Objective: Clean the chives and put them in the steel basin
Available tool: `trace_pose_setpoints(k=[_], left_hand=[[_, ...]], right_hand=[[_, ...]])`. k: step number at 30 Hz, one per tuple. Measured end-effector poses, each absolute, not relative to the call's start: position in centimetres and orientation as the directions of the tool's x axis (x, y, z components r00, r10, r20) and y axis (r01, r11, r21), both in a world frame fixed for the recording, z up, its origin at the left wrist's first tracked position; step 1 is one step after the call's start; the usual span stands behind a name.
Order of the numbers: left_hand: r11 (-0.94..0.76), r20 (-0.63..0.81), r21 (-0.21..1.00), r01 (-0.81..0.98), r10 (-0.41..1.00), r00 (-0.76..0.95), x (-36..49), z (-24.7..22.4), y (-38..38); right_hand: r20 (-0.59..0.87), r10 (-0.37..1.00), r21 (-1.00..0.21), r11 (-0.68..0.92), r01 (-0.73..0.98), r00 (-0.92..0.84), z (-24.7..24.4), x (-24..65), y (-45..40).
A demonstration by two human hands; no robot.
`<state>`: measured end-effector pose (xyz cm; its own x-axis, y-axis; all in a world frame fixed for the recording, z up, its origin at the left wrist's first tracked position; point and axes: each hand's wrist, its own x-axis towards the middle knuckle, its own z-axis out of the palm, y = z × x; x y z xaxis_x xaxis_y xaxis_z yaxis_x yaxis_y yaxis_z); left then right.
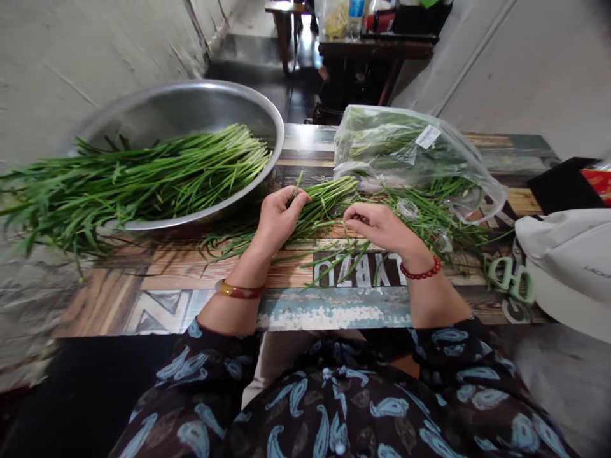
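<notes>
My left hand (280,216) is closed, with a thin garlic chive stalk (298,183) sticking up between thumb and forefinger. Just right of it, my right hand (375,224) has its fingers curled and pinched together. A pale stalk (329,224) meets those fingertips, but I cannot tell whether they grip it. Behind and between both hands lies a small bunch of garlic chives (334,187), pale ends to the right. Loose stalks (351,254) are scattered on the tabletop below my right hand. A large pile of garlic chives (191,172) fills the steel bowl (214,92) at left, leaves hanging over its rim.
A clear plastic bag (382,137) holding more greens lies at the back right, loose stalks (429,203) before it. Green-handled scissors (510,280) and a white cap (568,267) are at far right. Another table (377,49) with a bottle (355,19) stands beyond.
</notes>
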<state>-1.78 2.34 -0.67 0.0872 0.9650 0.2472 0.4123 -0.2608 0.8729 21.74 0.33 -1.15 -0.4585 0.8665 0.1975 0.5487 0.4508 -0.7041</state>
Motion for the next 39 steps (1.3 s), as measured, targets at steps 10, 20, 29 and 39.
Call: trace_pose_setpoints(k=[10, 20, 29, 39], left_hand=[[-0.333, 0.144, 0.865, 0.375, 0.881, 0.451, -1.2, -0.2, 1.6], [-0.124, 0.060, 0.944, 0.305, 0.976, 0.210, -2.5, 0.0, 2.1], [-0.034, -0.007, 0.978, 0.206, 0.981, 0.194, -2.2, 0.2, 1.8], [-0.058, 0.013, 0.979, 0.198, 0.976, 0.218, -2.2, 0.1, 1.9]], right_hand=[[0.285, 0.889, -0.773, 0.435, 0.463, -0.359, -1.2, 20.7, 0.3], [0.104, 0.987, -0.963, 0.130, 0.236, -0.121, -1.4, 22.1, 1.1], [0.152, 0.982, -0.929, 0.181, 0.324, -0.114, -1.7, 22.3, 1.4], [0.170, 0.964, -0.893, 0.238, 0.381, -0.203, -1.8, 21.7, 1.2]])
